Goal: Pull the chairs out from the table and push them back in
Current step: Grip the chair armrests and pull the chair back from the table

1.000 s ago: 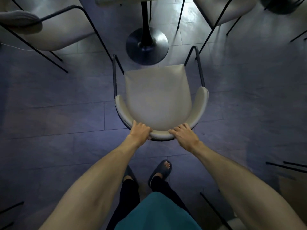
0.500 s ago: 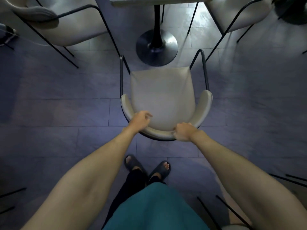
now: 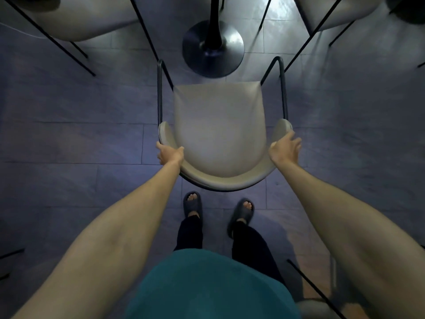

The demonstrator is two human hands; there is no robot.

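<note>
One chair (image 3: 218, 130), backrest between left hand (image 3: 170, 155) and right hand (image 3: 284, 148).

The chair (image 3: 218, 134) stands on the floor (image 3: 69, 139) just ahead of the person's feet (image 3: 192, 204), backrest nearest them. Beyond its seat stands the table base (image 3: 212, 48), with a second chair (image 3: 87, 21) far left and a third chair (image 3: 326, 12) far right. The left hand (image 3: 170, 155) grips the backrest's left side; the right hand (image 3: 284, 148) is at its right end.
</note>
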